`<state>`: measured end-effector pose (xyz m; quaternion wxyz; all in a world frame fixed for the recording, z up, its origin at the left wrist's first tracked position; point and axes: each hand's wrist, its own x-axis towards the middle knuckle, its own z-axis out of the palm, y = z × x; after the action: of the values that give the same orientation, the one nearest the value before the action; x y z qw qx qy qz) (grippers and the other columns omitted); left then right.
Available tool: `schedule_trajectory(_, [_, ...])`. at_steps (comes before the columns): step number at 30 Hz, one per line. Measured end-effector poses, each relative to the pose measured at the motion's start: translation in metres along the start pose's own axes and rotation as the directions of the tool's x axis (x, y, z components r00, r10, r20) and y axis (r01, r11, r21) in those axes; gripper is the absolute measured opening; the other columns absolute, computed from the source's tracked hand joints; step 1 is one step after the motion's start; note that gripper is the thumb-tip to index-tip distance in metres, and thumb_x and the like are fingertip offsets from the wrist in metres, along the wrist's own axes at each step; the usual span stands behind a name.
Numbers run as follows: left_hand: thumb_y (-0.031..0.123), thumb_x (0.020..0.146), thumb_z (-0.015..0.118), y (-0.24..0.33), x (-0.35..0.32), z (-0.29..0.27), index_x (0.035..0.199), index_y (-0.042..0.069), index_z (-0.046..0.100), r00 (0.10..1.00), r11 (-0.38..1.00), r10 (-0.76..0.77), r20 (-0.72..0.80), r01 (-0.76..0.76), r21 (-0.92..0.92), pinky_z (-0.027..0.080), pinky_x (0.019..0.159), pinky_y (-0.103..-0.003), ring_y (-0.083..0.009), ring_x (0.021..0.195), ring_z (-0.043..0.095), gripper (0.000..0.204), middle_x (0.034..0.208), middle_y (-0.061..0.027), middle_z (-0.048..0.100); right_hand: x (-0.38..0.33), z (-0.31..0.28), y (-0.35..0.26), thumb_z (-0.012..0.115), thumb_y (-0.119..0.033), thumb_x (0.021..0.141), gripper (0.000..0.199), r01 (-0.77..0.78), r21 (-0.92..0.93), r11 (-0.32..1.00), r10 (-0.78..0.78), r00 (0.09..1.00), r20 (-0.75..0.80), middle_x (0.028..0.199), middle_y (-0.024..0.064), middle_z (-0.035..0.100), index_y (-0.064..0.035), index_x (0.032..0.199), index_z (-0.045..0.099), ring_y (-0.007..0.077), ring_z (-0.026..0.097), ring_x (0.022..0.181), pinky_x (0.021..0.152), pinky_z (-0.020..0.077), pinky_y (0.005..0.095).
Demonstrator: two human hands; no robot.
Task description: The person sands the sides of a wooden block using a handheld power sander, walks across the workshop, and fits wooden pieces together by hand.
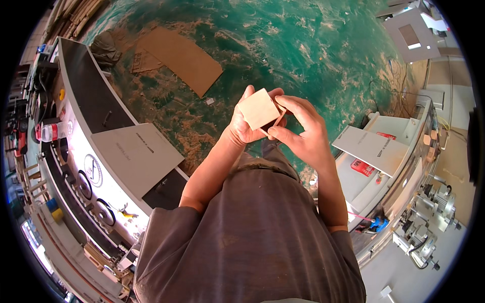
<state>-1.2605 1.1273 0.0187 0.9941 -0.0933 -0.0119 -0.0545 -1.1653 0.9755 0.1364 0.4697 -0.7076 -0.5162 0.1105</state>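
Note:
A small square wooden box (258, 109) with a flat, pale top is held up in front of my body, over the floor. My left hand (241, 123) cradles it from the left and below, with fingertips showing behind its far edge. From the right, my right hand (305, 131) pinches thin wooden edges on the box's right side between thumb and fingers. A dark gap shows between the top and those edges. What lies inside the box cannot be made out.
On the dusty green floor lies a brown board (184, 60). To the left, a long machine table carries a white panel (139, 156), a clear jar (54, 132) and handwheels (105, 212). Another machine stands right, with a white panel (371, 150), wooden blocks (430, 140) and motors (442, 202).

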Motion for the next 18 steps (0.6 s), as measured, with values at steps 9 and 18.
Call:
schedule_trajectory(9, [0.098, 0.091, 0.031, 0.016, 0.000, 0.025, 0.135, 0.000, 0.067, 0.965, 0.950, -0.259, 0.034, 0.249, 0.188, 0.056, 0.042, -0.044, -0.0424, 0.055, 0.069, 0.114, 0.102, -0.0343, 0.071, 0.005, -0.017, -0.018, 0.098, -0.018, 0.068, 0.087, 0.113, -0.186, 0.976, -0.081, 0.981, 0.174, 0.157, 0.0144, 0.059, -0.0022, 0.146, 0.063, 0.0372, 0.057, 0.142, 0.113, 0.0507, 0.0487])
schedule_trajectory(18, [0.096, 0.092, 0.038, 0.022, -0.002, 0.031, 0.150, 0.005, 0.060, 0.916, 0.783, -0.247, -0.315, 0.381, 0.492, 0.063, 0.089, -0.045, -0.0310, 0.105, 0.076, 0.110, 0.133, -0.0168, 0.071, 0.009, -0.015, -0.027, 0.099, -0.012, 0.065, 0.088, 0.090, -0.094, 0.991, -0.063, 0.964, 0.257, 0.150, 0.0167, 0.064, -0.0021, 0.145, 0.062, 0.0379, 0.063, 0.135, 0.108, 0.0547, 0.0487])
